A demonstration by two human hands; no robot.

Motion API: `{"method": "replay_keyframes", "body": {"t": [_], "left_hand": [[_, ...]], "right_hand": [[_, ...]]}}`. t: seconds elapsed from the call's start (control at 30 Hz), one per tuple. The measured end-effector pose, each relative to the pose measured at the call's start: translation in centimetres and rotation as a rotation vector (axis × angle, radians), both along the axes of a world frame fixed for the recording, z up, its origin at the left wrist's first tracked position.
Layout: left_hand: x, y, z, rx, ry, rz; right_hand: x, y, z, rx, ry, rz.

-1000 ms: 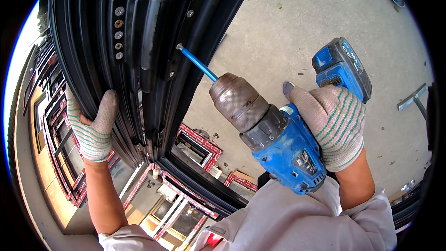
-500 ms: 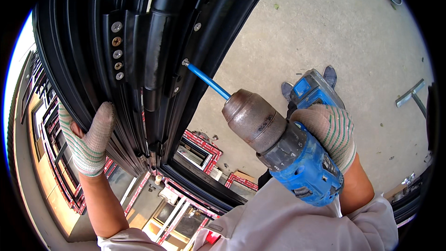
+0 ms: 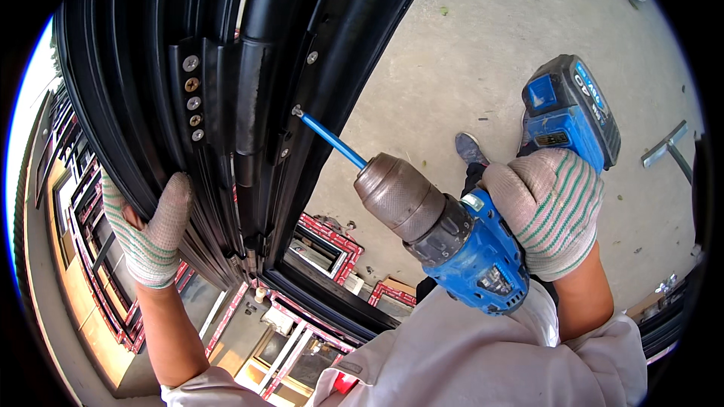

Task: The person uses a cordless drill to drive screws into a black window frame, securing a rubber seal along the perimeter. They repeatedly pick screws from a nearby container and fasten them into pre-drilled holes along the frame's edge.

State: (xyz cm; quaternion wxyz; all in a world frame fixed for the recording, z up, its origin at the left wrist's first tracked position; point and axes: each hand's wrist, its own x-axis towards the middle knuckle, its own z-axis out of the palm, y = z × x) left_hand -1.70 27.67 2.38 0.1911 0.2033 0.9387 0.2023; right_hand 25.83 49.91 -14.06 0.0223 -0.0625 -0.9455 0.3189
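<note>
My right hand (image 3: 554, 211) is gripping the blue drill (image 3: 471, 245), whose bit (image 3: 332, 143) is now touching a screw (image 3: 297, 111) on the black door frame (image 3: 317, 45) at eleven o'clock. My left hand (image 3: 151, 230) is still clasping the frame's edge at nine o'clock.

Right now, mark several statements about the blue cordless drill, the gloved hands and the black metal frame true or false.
1. The right hand in a striped knit glove grips the blue cordless drill. True.
2. The drill's blue bit points away from the black metal frame. False: its tip meets a screw on the frame.
3. The left hand is bare. False: it wears a matching striped glove.
4. The left hand grasps the frame's edge. True.
5. The drill's battery pack is red. False: it is blue.
</note>
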Motion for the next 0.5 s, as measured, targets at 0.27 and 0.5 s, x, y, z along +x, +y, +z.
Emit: {"method": "replay_keyframes", "body": {"t": [0.27,0.5], "left_hand": [[-0.2,0.7,-0.6,0.074,0.011,0.005],[0.3,1.1,-0.4,0.032,0.006,0.003]], "right_hand": [[0.0,2.0,0.4,0.076,0.124,0.015],[1.2,1.4,-0.4,-0.222,0.009,-0.092]]}}
